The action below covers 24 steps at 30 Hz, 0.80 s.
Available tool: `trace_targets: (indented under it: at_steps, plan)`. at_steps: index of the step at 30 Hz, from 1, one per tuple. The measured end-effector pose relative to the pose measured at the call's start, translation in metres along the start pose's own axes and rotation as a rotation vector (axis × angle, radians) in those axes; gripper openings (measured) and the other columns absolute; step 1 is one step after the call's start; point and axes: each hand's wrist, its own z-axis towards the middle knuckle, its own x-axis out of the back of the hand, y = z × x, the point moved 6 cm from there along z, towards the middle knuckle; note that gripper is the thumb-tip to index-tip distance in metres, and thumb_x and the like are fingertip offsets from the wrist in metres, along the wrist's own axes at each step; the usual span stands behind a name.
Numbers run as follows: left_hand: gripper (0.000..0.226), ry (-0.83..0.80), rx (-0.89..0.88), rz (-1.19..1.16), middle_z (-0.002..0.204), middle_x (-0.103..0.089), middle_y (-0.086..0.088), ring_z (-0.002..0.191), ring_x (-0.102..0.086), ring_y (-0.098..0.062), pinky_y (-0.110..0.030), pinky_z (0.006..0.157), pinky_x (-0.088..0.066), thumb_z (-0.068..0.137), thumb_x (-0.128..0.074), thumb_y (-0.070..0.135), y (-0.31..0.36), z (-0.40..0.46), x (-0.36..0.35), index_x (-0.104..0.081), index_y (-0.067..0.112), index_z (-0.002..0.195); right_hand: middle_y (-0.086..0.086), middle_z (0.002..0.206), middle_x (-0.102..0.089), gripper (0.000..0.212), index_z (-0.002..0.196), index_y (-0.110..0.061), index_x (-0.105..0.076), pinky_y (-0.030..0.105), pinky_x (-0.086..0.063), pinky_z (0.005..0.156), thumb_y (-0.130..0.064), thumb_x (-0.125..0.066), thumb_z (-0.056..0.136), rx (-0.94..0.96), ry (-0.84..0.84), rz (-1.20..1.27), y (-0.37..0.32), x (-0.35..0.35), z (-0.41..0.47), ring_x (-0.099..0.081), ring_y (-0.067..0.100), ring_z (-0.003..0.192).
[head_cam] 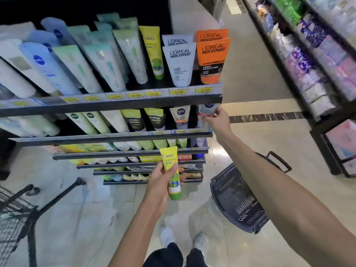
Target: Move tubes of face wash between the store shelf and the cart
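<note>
Left hand (162, 182) grips yellow tube (172, 173); right hand (216, 120) outstretched.

The cart (17, 214) is cut off at the left edge; far-left shelf tubes (13, 79) are blurred.

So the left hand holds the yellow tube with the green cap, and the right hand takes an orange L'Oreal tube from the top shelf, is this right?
Not quite. The left hand does hold the yellow tube with the green cap, but the head view shows the right hand gripping a grey Nivea Men tube on the second shelf. The orange L'Oreal tube stands untouched above.
</note>
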Motion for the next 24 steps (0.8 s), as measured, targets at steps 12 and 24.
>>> trace_targets:
  at_steps: [12,24]
  plan:
    - [0.025,0.082,-0.033,0.005,0.105,-0.075,-0.020,0.082,-0.073,-0.029,-0.041,0.075,-0.060,0.096,-0.068,0.016,0.003,-0.011,0.020,-0.065,0.009,0.120,-0.007,0.113,-0.071,0.051,0.123,-0.022,-0.061,0.038,-0.054,0.096,-0.010,-0.087,0.080,0.038,-0.077,-0.194,0.013,-0.015,0.013,-0.065,0.016,0.108]
    - [0.039,0.015,-0.058,0.020,0.113,-0.072,-0.022,0.089,-0.072,-0.030,-0.037,0.073,-0.060,0.086,-0.078,0.004,0.023,-0.013,0.011,-0.063,0.006,0.122,-0.001,0.128,-0.065,0.063,0.134,-0.023,-0.050,0.042,-0.057,0.098,-0.008,-0.084,0.083,0.012,-0.104,-0.164,0.020,-0.004,-0.002,-0.062,0.018,0.118]
